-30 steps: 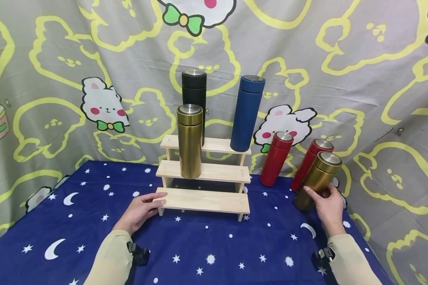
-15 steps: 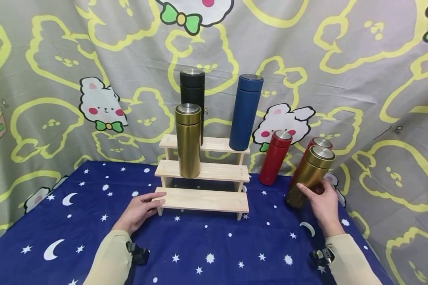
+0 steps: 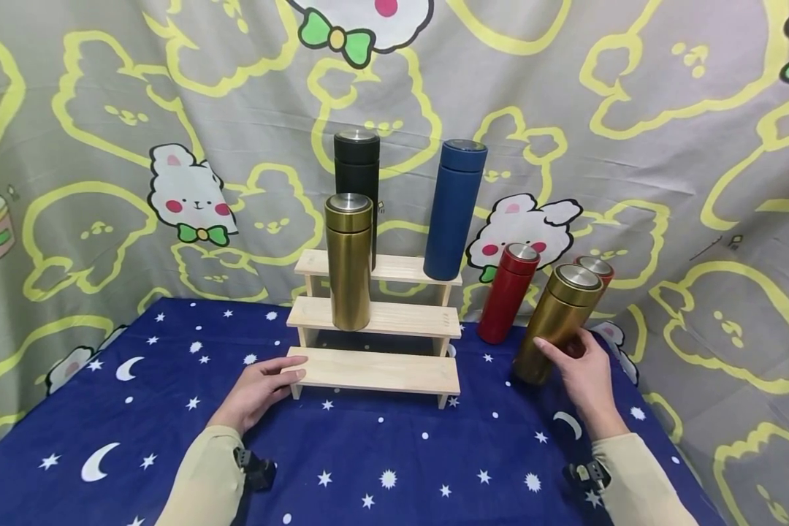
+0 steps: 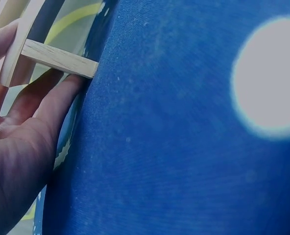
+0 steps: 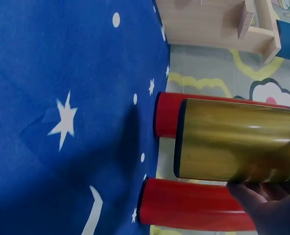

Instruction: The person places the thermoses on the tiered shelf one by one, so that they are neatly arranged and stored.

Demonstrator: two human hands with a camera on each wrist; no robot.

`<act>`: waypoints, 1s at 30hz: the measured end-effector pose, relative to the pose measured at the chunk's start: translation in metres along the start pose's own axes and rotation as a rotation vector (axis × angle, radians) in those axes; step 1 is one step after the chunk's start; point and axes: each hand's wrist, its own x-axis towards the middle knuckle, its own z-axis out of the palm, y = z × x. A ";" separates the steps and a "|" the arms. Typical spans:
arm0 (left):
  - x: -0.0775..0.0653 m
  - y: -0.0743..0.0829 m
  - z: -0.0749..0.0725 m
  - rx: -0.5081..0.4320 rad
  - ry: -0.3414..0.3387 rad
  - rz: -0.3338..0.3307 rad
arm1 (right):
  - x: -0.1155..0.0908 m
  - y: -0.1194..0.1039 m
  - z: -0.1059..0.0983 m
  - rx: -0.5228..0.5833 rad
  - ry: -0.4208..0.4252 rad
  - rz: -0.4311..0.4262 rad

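Observation:
My right hand [image 3: 585, 376] grips a gold thermos bottle [image 3: 554, 329] near its lower half, thumb in front. In the right wrist view the bottle's dark base [image 5: 180, 139] hangs apart from the blue cloth, with a shadow beneath. My left hand [image 3: 253, 391] pinches the left end of the lowest board of a three-step wooden stand [image 3: 375, 371]; in the left wrist view its fingers reach under the board beside a leg [image 4: 61, 58]. Another gold bottle [image 3: 350, 277] stands on the left of the middle step. On the top step are a black bottle [image 3: 357, 172] and a blue bottle [image 3: 456, 212].
Two red bottles stand on the cloth right of the stand: one red bottle [image 3: 509, 292] shows fully, the other red bottle [image 3: 595, 274] is mostly hidden behind the held one. A blue starry cloth [image 3: 381, 453] covers the table. A patterned curtain [image 3: 263, 109] hangs close behind.
My right hand has carried the gold bottle left and slightly up, so it now covers more of the rear red bottle. The left hand keeps its hold on the stand.

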 end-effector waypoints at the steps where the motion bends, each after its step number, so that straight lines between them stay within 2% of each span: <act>1: 0.000 0.000 0.000 0.001 0.000 -0.001 | 0.000 -0.002 0.000 0.002 -0.007 -0.001; 11: -0.001 0.001 0.000 0.012 0.007 -0.011 | -0.005 -0.020 0.005 -0.007 -0.088 -0.012; 23: -0.001 0.000 0.001 0.009 0.008 -0.014 | -0.009 -0.037 0.011 -0.010 -0.169 -0.077; 30: -0.001 0.001 0.000 -0.003 0.003 -0.007 | -0.012 -0.049 0.015 0.027 -0.199 -0.094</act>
